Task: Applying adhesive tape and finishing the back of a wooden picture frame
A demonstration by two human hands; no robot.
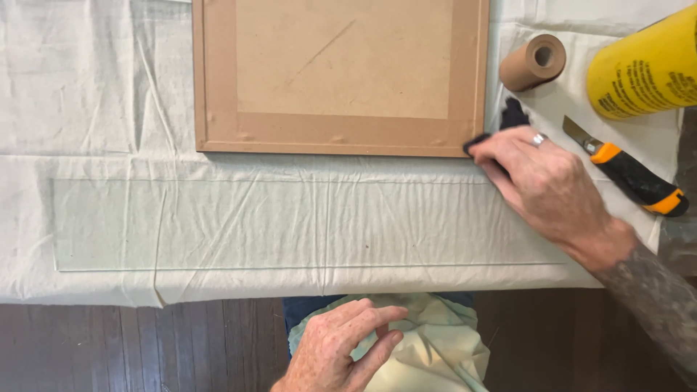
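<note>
Here, right hand (546,181) pinching small black tool (512,116) beside fibreboard frame back (341,72); left hand (341,348) open on soft cloth (428,348).

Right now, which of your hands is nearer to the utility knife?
Right. The right hand lies on the cloth just left of the utility knife, holding a small black tool. The left hand is down by the table's near edge.

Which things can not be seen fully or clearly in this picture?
- Head view: the black tool is mostly hidden by the right hand; its kind is unclear.
- The frame back and yellow cylinder are cut off by the picture edges.
- The glass sheet is transparent; its right end lies under the hand.
</note>
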